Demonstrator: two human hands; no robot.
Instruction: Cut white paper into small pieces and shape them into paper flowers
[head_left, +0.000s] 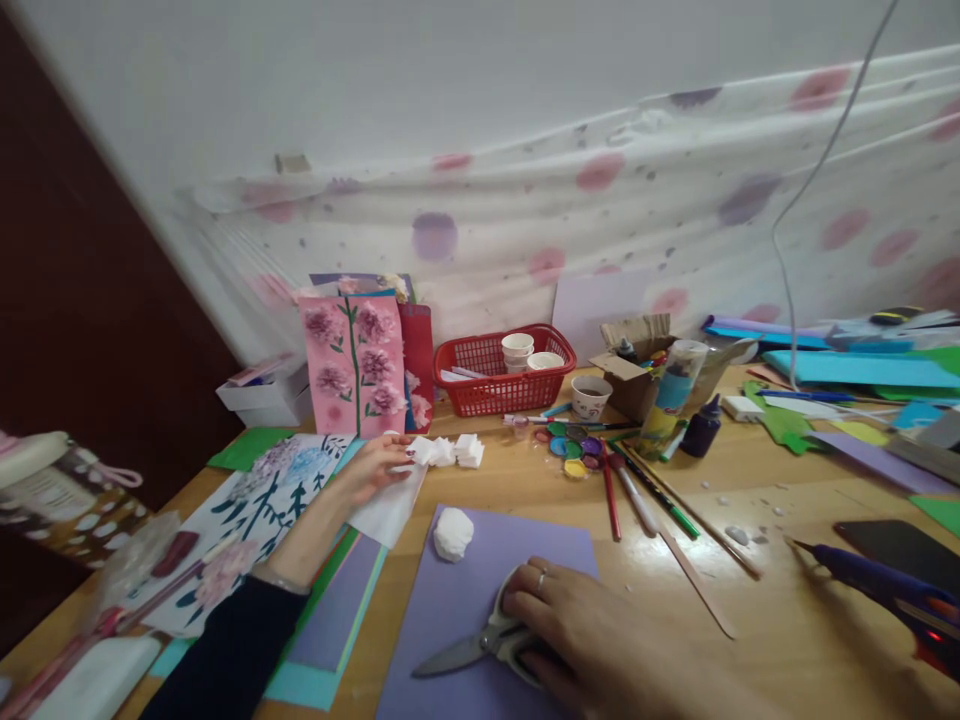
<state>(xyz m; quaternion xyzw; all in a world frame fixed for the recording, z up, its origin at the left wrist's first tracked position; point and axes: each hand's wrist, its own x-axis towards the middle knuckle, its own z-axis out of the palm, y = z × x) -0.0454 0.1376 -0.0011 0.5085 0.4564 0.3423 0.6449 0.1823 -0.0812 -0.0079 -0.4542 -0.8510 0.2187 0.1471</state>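
Observation:
My left hand [379, 467] reaches over a white sheet [390, 510], its fingers stretched out and apart. The fingertips are at the left end of a row of small white paper pieces [446, 452]; whether they grip one I cannot tell. My right hand [559, 620], with a ring on one finger, is closed on the grey handles of a pair of scissors [465, 652]. The scissors lie low over a purple sheet [420, 610], blades pointing left and nearly together. A white crumpled ball [454, 534] sits near the top left of that sheet.
A red basket [480, 398] with paper cups stands at the back, beside paint pots [575, 468] and brushes. Flower pictures [352, 365] lean on the left. A glue gun [877, 585] with a lit red light lies at right, its metal tip toward the middle.

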